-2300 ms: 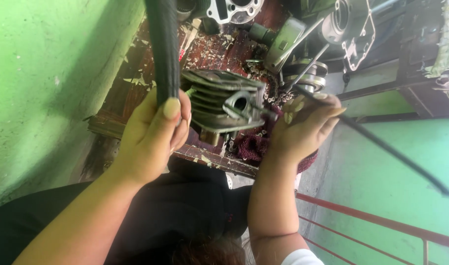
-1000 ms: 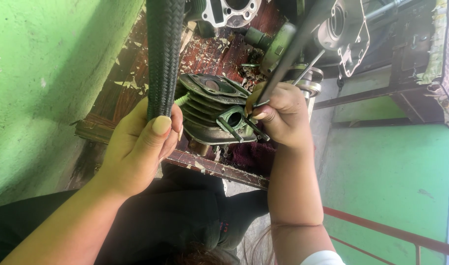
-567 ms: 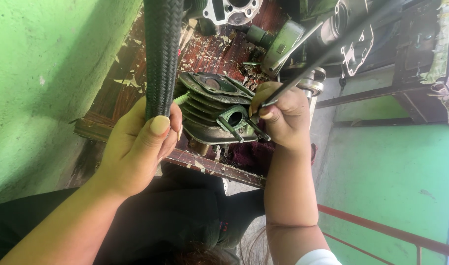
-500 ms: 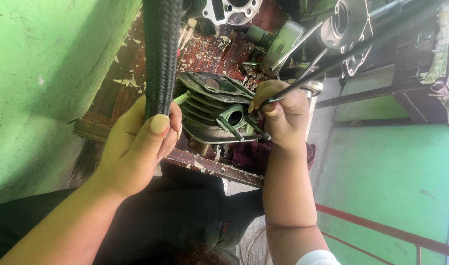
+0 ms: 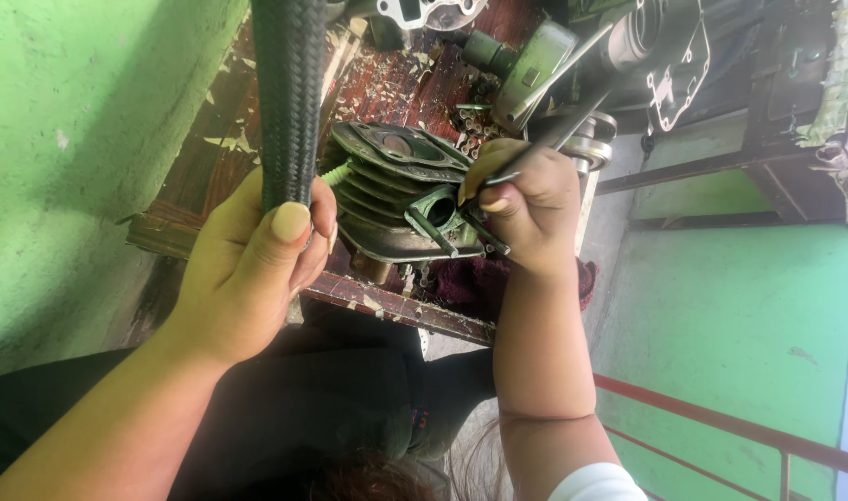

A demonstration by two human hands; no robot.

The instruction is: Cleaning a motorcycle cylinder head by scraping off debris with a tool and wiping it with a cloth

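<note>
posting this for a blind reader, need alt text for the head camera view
A person's right hand holds a thin dark tool against a finned engine cylinder on a worn wooden bench. The left hand grips a black braided hose.

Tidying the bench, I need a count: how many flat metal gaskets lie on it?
2: one pale gasket at the top edge, cut off by the frame; one gasket at upper right. More may be hidden.

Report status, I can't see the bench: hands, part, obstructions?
Left hand grips braided hose. Right hand holds thin tool at finned cylinder. Nothing blocking.
</note>
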